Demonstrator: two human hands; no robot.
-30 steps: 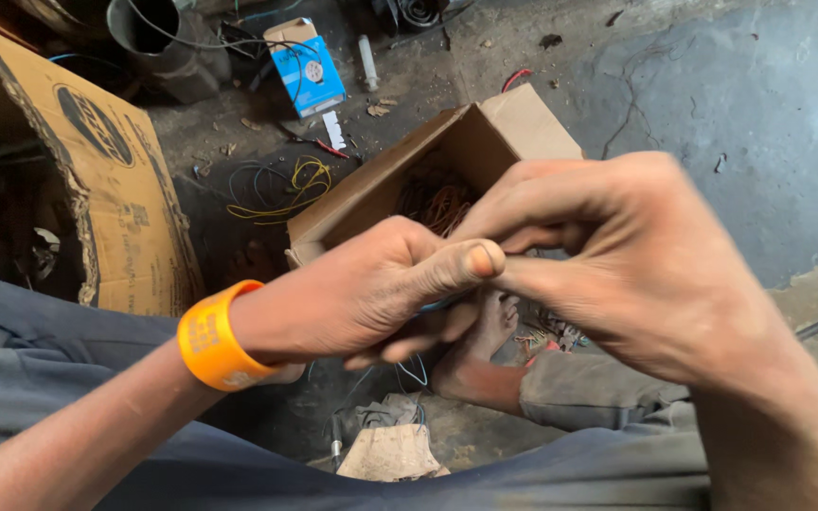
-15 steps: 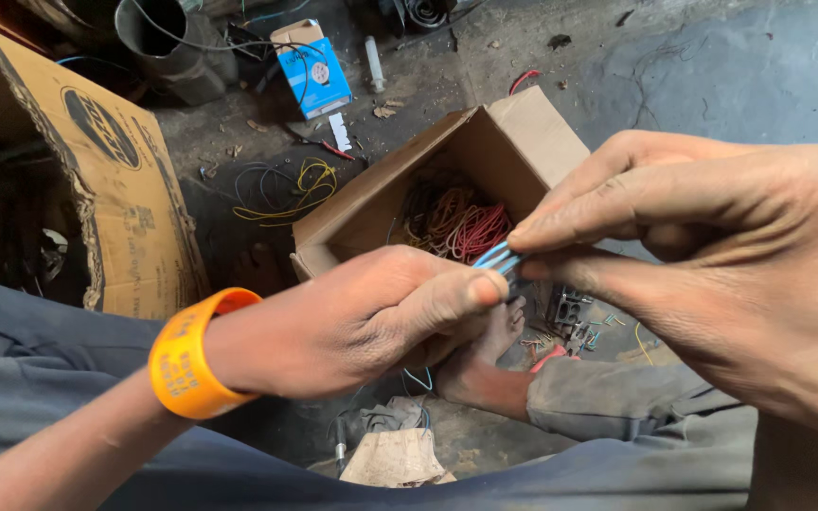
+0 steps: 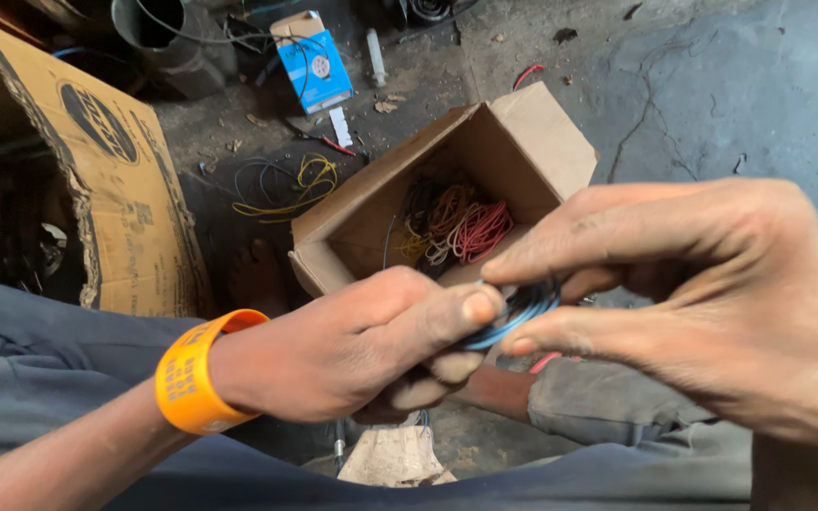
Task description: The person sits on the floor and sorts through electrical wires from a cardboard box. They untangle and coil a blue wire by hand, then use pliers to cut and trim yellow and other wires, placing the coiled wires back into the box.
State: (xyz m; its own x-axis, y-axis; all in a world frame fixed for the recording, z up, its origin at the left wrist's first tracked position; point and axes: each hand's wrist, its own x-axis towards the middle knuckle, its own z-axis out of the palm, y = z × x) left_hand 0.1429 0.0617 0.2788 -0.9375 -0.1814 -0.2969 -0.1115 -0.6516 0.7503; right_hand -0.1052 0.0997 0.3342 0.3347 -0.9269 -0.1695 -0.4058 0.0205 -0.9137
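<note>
Grey, cracked concrete floor (image 3: 731, 85) fills the upper right of the frame. A large brown corrugated cardboard box (image 3: 115, 189) with a torn edge stands at the upper left. Grey trouser fabric (image 3: 40, 369) runs along the lower edge.

The right hand (image 3: 702, 303) occupies the right half of the frame. Its thumb and forefinger are pressed together on a small coil of blue and dark insulated wire (image 3: 521, 312). The left hand (image 3: 352, 350) sits at lower centre, with an orange band (image 3: 191, 378) on its wrist. Its thumb presses on the same coil from the left, and its remaining fingers are curled under. The coil is at the centre of the frame, between the two hands, held above the knee.

A smaller open brown cardboard box (image 3: 523, 142) lies behind the hands at upper centre. It holds tangled red, orange and yellow wire coils (image 3: 456, 222). A loose loop of yellow and dark wire (image 3: 286, 185) lies on the floor to the left of this box. A small blue and white carton (image 3: 312, 61) lies at the top centre, near a dark metal cylinder (image 3: 158, 28).
</note>
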